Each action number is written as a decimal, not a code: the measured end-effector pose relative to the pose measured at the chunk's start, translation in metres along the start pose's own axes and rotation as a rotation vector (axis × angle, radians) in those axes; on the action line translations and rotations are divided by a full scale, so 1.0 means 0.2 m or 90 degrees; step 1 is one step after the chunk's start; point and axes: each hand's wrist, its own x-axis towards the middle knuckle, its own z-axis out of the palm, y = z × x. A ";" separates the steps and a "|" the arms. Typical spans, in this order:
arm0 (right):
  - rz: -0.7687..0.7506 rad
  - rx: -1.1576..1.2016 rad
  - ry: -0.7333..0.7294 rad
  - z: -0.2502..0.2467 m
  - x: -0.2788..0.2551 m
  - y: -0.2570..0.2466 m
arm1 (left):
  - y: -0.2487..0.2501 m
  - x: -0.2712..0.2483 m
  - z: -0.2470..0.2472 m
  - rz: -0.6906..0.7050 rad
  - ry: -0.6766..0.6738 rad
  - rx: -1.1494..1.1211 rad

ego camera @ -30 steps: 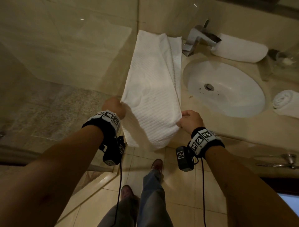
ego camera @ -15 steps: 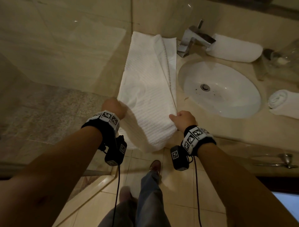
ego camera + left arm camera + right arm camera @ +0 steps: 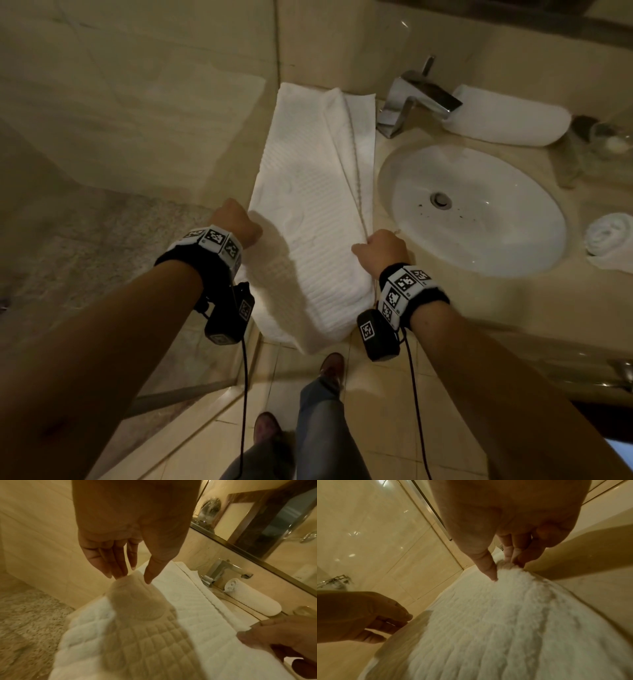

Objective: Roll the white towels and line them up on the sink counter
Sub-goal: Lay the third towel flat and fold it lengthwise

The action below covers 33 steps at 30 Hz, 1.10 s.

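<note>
A long white towel (image 3: 308,205) lies flat on the beige counter (image 3: 479,308) left of the sink (image 3: 507,240). Its near end hangs over the counter's front edge. My left hand (image 3: 236,222) pinches the towel's left edge between nearly straight fingers and thumb, seen close in the left wrist view (image 3: 132,578). My right hand (image 3: 380,250) pinches the right edge, thumb on top (image 3: 503,569). A large rolled towel (image 3: 507,116) lies behind the faucet (image 3: 414,96). A smaller rolled towel (image 3: 609,236) sits right of the sink.
A glass shower panel (image 3: 137,137) and the wall close off the left. A drinking glass (image 3: 606,144) stands at the back right of the counter. A mirror (image 3: 274,520) runs along the back wall. My feet are on the tiled floor (image 3: 376,394) below.
Both hands have brought the towel's near end down toward the counter, so it lies flatter. My right hand has shifted a little to the left.
</note>
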 end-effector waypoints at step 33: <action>-0.098 0.027 0.084 -0.34 1.09 -0.54 | 0.77 1.05 -0.17 -0.023 -0.002 0.001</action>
